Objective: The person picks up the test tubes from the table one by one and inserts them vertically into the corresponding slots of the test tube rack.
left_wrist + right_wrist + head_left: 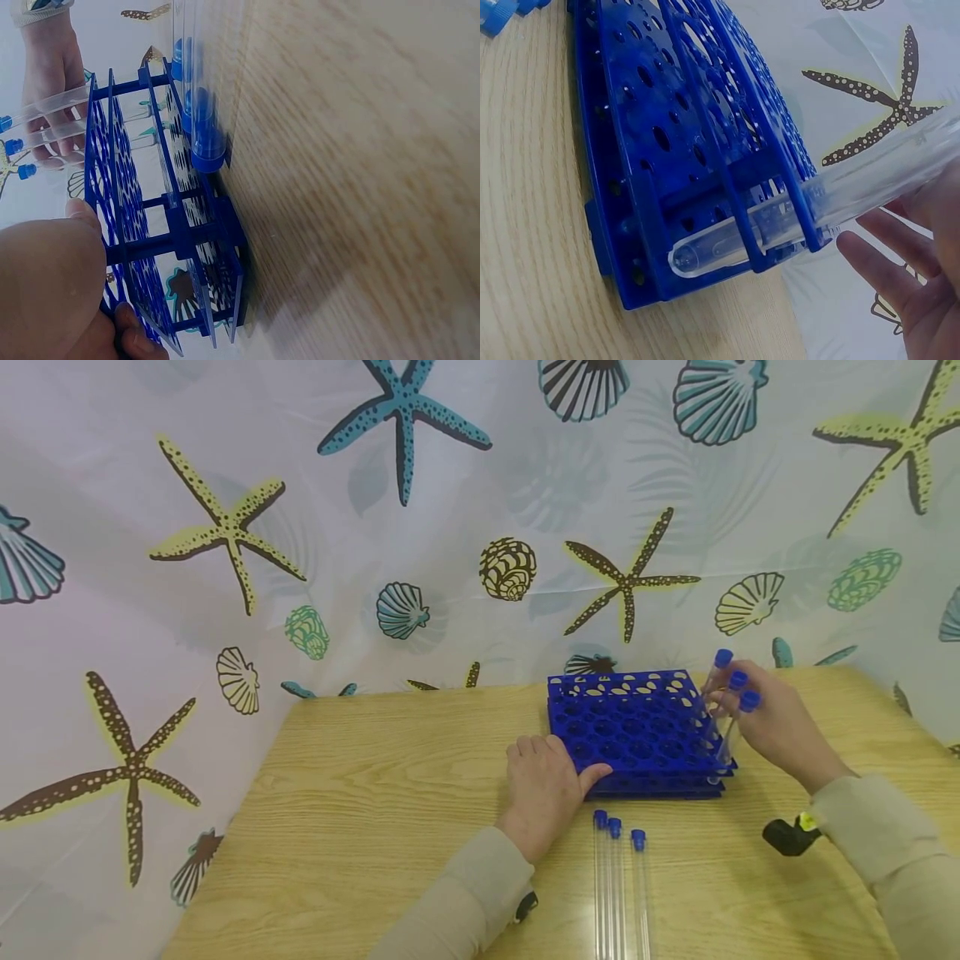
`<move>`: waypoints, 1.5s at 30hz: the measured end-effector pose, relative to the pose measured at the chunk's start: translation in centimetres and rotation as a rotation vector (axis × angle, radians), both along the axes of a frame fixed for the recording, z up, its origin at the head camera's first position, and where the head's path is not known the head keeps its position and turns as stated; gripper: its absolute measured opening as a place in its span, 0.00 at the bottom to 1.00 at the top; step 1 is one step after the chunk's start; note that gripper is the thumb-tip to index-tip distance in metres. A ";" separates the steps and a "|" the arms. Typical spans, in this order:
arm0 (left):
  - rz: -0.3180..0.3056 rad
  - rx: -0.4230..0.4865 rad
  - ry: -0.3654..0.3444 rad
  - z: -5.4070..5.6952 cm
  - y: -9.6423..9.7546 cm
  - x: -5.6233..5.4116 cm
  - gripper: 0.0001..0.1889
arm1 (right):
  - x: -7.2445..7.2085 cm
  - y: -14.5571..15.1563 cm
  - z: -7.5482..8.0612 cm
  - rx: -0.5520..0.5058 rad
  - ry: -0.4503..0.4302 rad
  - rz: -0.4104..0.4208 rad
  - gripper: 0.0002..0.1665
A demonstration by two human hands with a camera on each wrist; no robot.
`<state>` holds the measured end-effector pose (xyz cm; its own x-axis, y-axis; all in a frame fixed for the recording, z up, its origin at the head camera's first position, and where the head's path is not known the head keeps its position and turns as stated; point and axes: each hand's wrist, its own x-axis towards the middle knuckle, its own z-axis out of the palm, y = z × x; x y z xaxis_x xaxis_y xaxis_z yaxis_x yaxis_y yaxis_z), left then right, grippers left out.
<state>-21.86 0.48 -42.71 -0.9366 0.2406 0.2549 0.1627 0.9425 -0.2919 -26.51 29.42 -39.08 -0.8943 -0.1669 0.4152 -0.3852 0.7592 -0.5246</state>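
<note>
The left hand [542, 781] grips the blue plastic lattice rack [624, 739] near the counter's [390, 793] far edge, likely steadying it while the right hand [776, 718], its hold unclear, meets three blue-capped clear tubes [727, 745].

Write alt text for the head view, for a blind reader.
A person's right hand is at three blue-capped tubes at the right end of a blue rack; the left hand grips its front-left corner. Three more clear tubes lie on the wooden table in front.

Blue tiered rack [626, 727], three blue-capped clear tubes [738, 682] at its right end, three loose tubes [617, 893] in front
</note>
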 end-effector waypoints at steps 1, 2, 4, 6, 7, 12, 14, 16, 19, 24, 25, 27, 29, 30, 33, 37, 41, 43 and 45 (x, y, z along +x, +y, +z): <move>0.002 -0.002 -0.001 0.0 0.0 0.0 0.41 | 0.0 0.0 0.0 -0.004 -0.004 0.000 0.05; 0.002 -0.003 -0.002 0.0 0.0 0.0 0.41 | 0.0 0.0 0.0 -0.002 -0.010 -0.008 0.05; 0.001 -0.007 -0.001 0.0 0.0 0.0 0.41 | 0.1 -0.1 0.0 0.007 -0.022 -0.025 0.05; -0.002 -0.015 0.001 0.0 0.1 0.0 0.41 | 0.2 -0.1 0.0 0.017 -0.044 -0.047 0.07; -0.003 -0.016 0.003 0.0 0.1 0.1 0.41 | 0.2 -0.1 -0.1 0.020 -0.055 -0.054 0.08; -0.004 -0.020 -0.012 -0.1 0.2 0.0 0.41 | 0.8 0.5 -0.4 0.006 -0.111 -0.070 0.15; -0.003 -0.028 -0.019 -0.1 0.2 0.0 0.42 | 1.4 0.7 -0.6 0.003 -0.132 -0.070 0.18; -0.002 -0.028 -0.014 0.0 0.2 0.0 0.41 | 2.0 0.9 -0.8 0.010 -0.143 -0.053 0.18; -0.002 -0.029 0.000 0.0 0.2 0.0 0.42 | 2.7 1.0 -1.1 0.070 -0.092 0.008 0.15; -0.006 -0.026 0.005 0.1 0.2 -0.1 0.42 | 3.5 0.7 -1.5 0.170 -0.104 0.070 0.10; -0.008 -0.027 0.001 0.1 0.2 -0.1 0.42 | 3.6 0.7 -1.6 0.183 -0.123 0.073 0.09; -0.009 -0.028 -0.009 0.1 0.2 -0.1 0.42 | 3.9 0.6 -1.8 0.213 -0.151 0.075 0.08; -0.005 -0.025 -0.018 0.0 0.2 -0.1 0.42 | 4.1 0.5 -2.0 0.247 -0.141 0.083 0.08; -0.001 -0.025 -0.022 0.0 0.2 -0.1 0.42 | 4.2 0.5 -2.1 0.271 -0.130 0.088 0.09; 0.006 -0.012 -0.030 -0.1 0.3 -0.1 0.42 | 4.6 0.4 -2.5 0.329 -0.109 0.093 0.17; 0.008 -0.002 -0.032 -0.1 0.2 -0.1 0.42 | 5.1 0.3 -3.0 0.373 -0.109 0.080 0.16; 0.002 -0.005 -0.023 -0.1 0.2 -0.1 0.42 | 5.5 0.3 -3.5 0.428 -0.093 0.076 0.18; -0.001 -0.009 -0.010 -0.1 0.1 -0.1 0.42 | 5.7 0.3 -3.8 0.468 -0.085 0.079 0.23; -0.007 -0.009 0.002 -0.1 0.1 -0.1 0.42 | 5.9 0.3 -4.0 0.501 -0.065 0.083 0.27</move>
